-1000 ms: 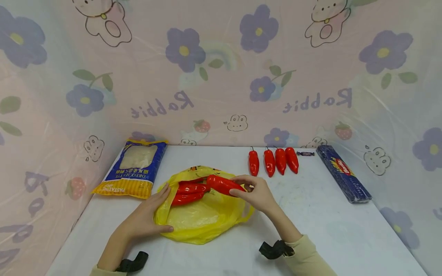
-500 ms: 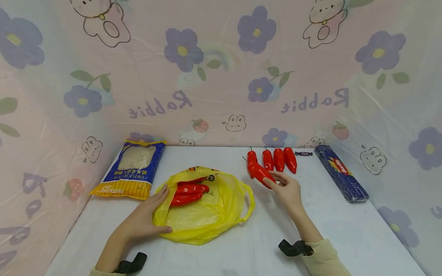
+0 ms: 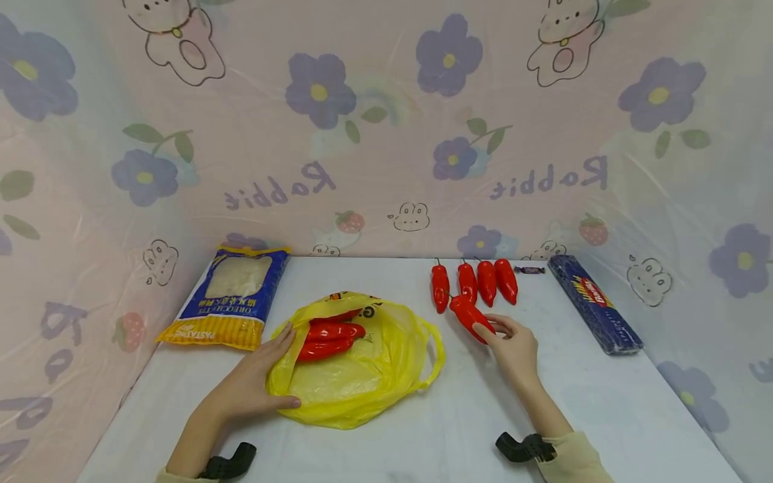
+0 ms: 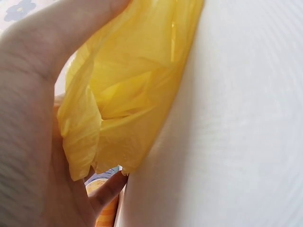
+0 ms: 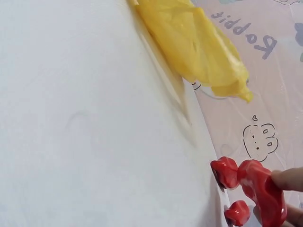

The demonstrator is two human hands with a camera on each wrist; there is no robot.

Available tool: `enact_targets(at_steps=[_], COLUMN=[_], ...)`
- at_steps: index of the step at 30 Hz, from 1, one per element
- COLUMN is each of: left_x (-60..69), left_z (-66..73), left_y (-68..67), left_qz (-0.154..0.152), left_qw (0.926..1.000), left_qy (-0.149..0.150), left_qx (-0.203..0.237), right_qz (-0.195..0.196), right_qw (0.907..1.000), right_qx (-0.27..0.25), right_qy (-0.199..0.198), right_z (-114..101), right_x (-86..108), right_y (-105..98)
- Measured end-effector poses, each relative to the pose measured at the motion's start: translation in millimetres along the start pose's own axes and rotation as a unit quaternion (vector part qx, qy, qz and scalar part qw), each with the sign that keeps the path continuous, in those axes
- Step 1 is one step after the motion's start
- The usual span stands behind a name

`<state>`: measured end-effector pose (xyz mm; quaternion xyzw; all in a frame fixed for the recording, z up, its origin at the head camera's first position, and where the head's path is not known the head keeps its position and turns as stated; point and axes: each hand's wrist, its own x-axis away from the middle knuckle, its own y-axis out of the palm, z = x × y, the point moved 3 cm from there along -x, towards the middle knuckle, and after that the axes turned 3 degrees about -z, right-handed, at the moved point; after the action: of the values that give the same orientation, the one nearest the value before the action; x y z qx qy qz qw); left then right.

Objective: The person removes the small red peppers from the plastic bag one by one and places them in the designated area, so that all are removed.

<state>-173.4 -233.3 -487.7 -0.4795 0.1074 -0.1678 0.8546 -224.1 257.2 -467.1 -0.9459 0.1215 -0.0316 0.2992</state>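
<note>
In the head view, my right hand (image 3: 514,350) pinches a glossy red chili pepper (image 3: 469,318) by its lower end, its stem pointing away to the left. The right wrist view shows this chili pepper (image 5: 264,191) between thumb and fingers. My left hand (image 3: 250,384) rests against the left side of a yellow plastic bag (image 3: 356,402), fingers extended along its rim and thumb at the front. Several red chili peppers (image 3: 329,341) lie inside the bag, partly covered by its edge. Behind the held one, several more chili peppers (image 3: 467,282) lie in a row on the table.
A blue and yellow pasta bag (image 3: 232,295) lies at the back left of the white table (image 3: 604,409). To the right are a small wrapped candy (image 3: 529,270) and a long dark blue packet (image 3: 594,305). A printed curtain (image 3: 386,168) surrounds the table.
My right hand has moved right with the chili pepper, from over the yellow bag to just in front of the row, then slightly nearer me. The left hand has stayed at the bag.
</note>
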Motion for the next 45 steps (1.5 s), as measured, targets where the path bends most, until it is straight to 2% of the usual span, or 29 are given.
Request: enact_targets(at_steps=[4,13,17,24,29,33,39,45], left_x=[0.3,1.7,1.5,-0.3,-0.9,-0.5,-0.1,-0.9], left_z=[0.4,-0.9,-1.4,-2.3,-1.9,-1.1,-0.6,-0.1], left_y=[-1.1,-0.2,0.0,1.3,1.2,-0.2,-1.4,-0.4], left_qz=[0.002,0.005,0.006,0.003,0.002,0.004,0.006,0.005], left_qw=[1.0000,1.0000,1.0000,1.0000,1.0000,1.0000,0.9999,1.0000], left_qy=[-0.002,0.002,0.003,-0.002,-0.002,0.004,0.008,0.005], left_qx=[-0.001,0.000,0.000,0.005,0.007,0.005,0.005,0.006], right_qz=[0.002,0.012,-0.003,-0.046,-0.059,-0.062,-0.089,-0.084], right_qw=[1.0000,0.9992,0.9977,0.9963,0.9949,0.9941,0.9862,0.9863], right_qx=[-0.003,0.030,0.057,0.071,0.080,0.080,0.089,0.088], right_qy=[-0.002,-0.025,-0.036,-0.018,-0.017,-0.039,-0.108,-0.111], right_z=[2,7,6,2,0,-1,-5,-9], right_x=[0.8,2.3,2.4,2.2,0.8,-2.6,-9.1,-10.9], right_y=[0,10,16,23,25,27,31,33])
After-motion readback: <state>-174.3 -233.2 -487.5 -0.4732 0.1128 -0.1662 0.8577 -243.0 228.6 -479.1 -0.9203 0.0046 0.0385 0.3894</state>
